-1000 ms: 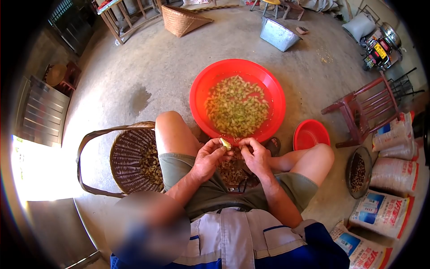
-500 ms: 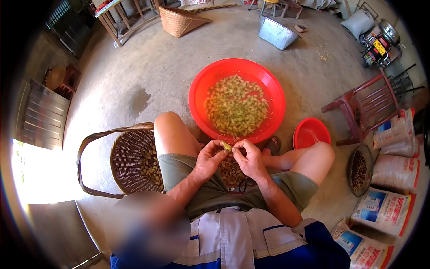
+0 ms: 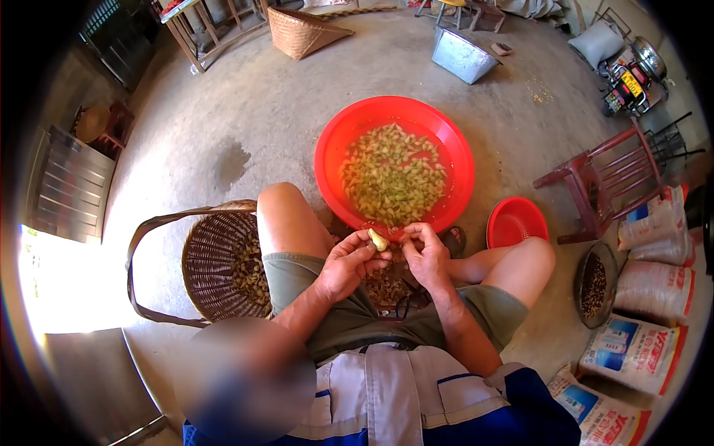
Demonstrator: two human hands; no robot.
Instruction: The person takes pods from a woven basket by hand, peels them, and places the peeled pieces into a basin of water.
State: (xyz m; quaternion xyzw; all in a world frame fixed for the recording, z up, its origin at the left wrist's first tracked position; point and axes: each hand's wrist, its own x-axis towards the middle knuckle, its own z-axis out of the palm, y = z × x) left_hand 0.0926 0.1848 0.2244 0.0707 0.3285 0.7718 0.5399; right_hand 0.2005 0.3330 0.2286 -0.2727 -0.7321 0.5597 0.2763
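Between thumb and fingers, my left hand (image 3: 346, 266) pinches a small pale yellow-green piece (image 3: 378, 239). Just to its right is my right hand (image 3: 426, 256), its thumb and fingertips pressed together; whatever they hold is too small to make out. Both hands are over my lap, at the near rim of a large red basin (image 3: 459, 167). Many pale green pieces (image 3: 393, 175) lie in liquid in that basin. Below my hands, brown peelings (image 3: 384, 288) are partly hidden. Left of my knee, a dark wicker basket (image 3: 212, 260) with a tall handle holds small brownish pieces (image 3: 251, 275).
A small red basin (image 3: 517, 223) is beside my right knee. Farther right are a wooden chair (image 3: 595, 178), a dark round tray (image 3: 582, 305) of small brown bits and printed sacks (image 3: 634, 353). Beyond the large basin are a metal tub (image 3: 462, 58) and a woven basket (image 3: 301, 33).
My hands have drawn slightly apart since half a second ago, and the pale piece shows more fully in my left fingers. My right hand has moved a little to the right.
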